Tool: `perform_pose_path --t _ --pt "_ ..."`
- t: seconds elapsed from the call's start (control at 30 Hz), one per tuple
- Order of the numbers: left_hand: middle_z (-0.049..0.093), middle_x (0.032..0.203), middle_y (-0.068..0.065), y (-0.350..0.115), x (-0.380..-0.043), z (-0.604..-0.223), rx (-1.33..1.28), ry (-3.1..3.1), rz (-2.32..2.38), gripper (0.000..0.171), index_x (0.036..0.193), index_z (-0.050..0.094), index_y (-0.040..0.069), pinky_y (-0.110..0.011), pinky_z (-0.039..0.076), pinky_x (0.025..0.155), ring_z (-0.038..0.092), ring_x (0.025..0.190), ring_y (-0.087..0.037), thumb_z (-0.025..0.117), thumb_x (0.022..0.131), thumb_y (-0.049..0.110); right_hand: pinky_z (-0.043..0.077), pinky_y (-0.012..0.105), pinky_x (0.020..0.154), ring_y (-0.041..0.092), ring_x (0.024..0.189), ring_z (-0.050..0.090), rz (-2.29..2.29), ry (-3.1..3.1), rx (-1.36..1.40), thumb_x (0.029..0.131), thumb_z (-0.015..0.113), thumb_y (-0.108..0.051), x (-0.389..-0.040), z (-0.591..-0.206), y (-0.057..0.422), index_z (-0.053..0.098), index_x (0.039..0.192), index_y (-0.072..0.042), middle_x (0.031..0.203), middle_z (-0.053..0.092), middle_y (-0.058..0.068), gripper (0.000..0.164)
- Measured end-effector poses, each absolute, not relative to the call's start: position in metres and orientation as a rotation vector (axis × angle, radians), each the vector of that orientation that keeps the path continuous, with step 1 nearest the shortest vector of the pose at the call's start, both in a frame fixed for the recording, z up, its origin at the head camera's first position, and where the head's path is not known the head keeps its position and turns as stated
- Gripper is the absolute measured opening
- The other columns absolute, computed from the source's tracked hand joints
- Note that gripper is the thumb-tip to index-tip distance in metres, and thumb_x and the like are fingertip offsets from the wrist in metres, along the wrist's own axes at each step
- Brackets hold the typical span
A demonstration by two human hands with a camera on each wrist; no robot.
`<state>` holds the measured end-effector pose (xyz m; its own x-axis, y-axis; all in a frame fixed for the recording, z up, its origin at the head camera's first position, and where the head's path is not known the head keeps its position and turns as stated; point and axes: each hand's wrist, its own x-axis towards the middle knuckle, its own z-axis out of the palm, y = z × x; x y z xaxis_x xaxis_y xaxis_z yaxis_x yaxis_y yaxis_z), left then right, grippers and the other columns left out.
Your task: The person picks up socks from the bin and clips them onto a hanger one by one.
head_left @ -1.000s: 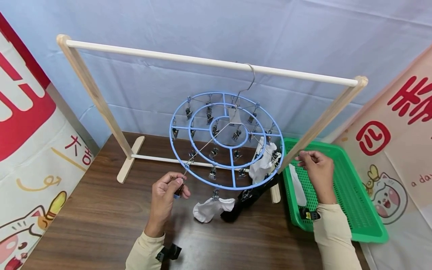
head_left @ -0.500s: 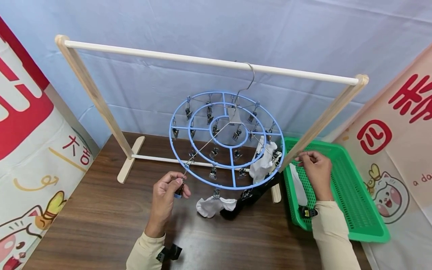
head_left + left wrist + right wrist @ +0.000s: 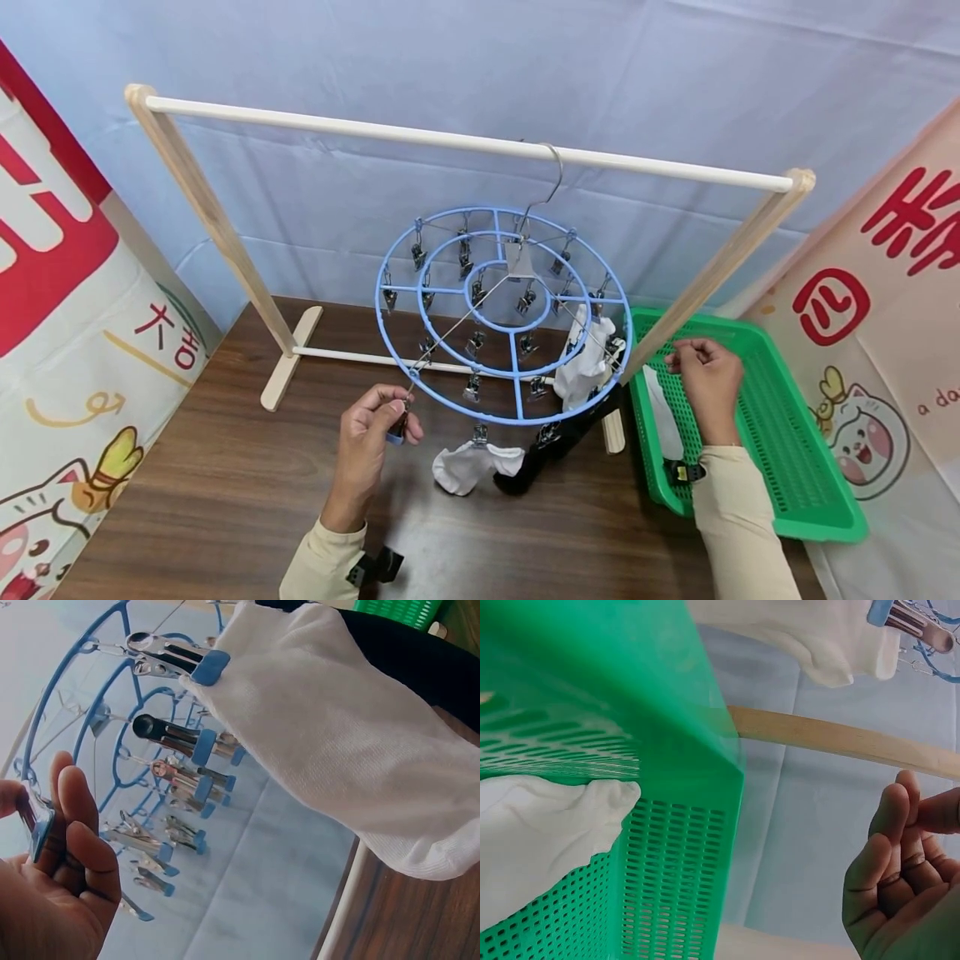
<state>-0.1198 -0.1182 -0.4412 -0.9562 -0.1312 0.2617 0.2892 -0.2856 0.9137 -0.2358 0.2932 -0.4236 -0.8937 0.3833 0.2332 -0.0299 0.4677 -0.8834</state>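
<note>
Near the front left of the round blue clip hanger (image 3: pixel 517 419), my left hand (image 3: pixel 367 437) pinches a metal clip (image 3: pixel 40 825) with blue tips. The clip's jaws hold no cloth. A white sock (image 3: pixel 322 735) hangs from the neighbouring clip, with a black sock (image 3: pixel 517 479) beside it. Another white sock (image 3: pixel 581 367) hangs at the hanger's right side. Above the green basket (image 3: pixel 817 475), my right hand (image 3: pixel 900 885) has its thumb touching the index finger, other fingers loosely curled, and holds nothing. Below it a white sock (image 3: pixel 547 832) lies in the basket.
The hanger's hook (image 3: pixel 558 175) rests on the white rail (image 3: pixel 360 129) of a wooden stand. The stand's right post (image 3: pixel 705 283) rises between hanger and basket. Several clips dangle from the rings. Everything stands on a brown wooden table (image 3: pixel 202 492).
My left hand keeps its pinch on the clip, almost still. The right hand has shifted only slightly above the basket. The hanging white sock in front sways a little.
</note>
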Motion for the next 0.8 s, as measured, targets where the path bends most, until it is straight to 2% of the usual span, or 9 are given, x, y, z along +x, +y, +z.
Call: perform_pose_path --t 0.3,0.53,0.8 --pt "0.062 0.059 -0.006 -0.118 -0.119 -0.443 -0.217 -1.688 -2.323 0.018 0.097 0.05 -0.021 -0.027 0.053 0.052 0.06 0.051 -0.013 0.044 0.097 -0.004 0.05 0.018 0.058 0.006 0.061 0.062 1.376 -2.316 -0.3 0.099 0.051 -0.015 -0.243 -0.434 0.298 0.068 0.105 0.003 0.07 0.066 -0.004 0.026" --pt "0.062 0.059 -0.008 -0.117 -0.119 -0.443 -0.227 -1.693 -2.31 0.02 0.097 0.047 -0.023 -0.027 0.053 0.052 0.06 0.05 -0.013 0.044 0.097 -0.004 0.048 0.022 0.053 0.006 0.063 0.063 1.285 -2.421 -0.303 0.099 0.05 -0.02 -0.245 -0.446 0.303 0.068 0.108 0.0 0.081 0.07 0.012 0.028" --pt "0.062 0.06 -0.007 -0.117 -0.12 -0.443 -0.23 -1.701 -2.309 0.018 0.096 0.049 -0.022 -0.027 0.053 0.051 0.06 0.051 -0.013 0.043 0.097 -0.005 0.046 0.02 0.05 0.0 0.06 0.06 1.21 -2.494 -0.25 0.1 0.049 -0.017 -0.25 -0.458 0.306 0.068 0.107 0.001 0.082 0.07 0.013 0.027"
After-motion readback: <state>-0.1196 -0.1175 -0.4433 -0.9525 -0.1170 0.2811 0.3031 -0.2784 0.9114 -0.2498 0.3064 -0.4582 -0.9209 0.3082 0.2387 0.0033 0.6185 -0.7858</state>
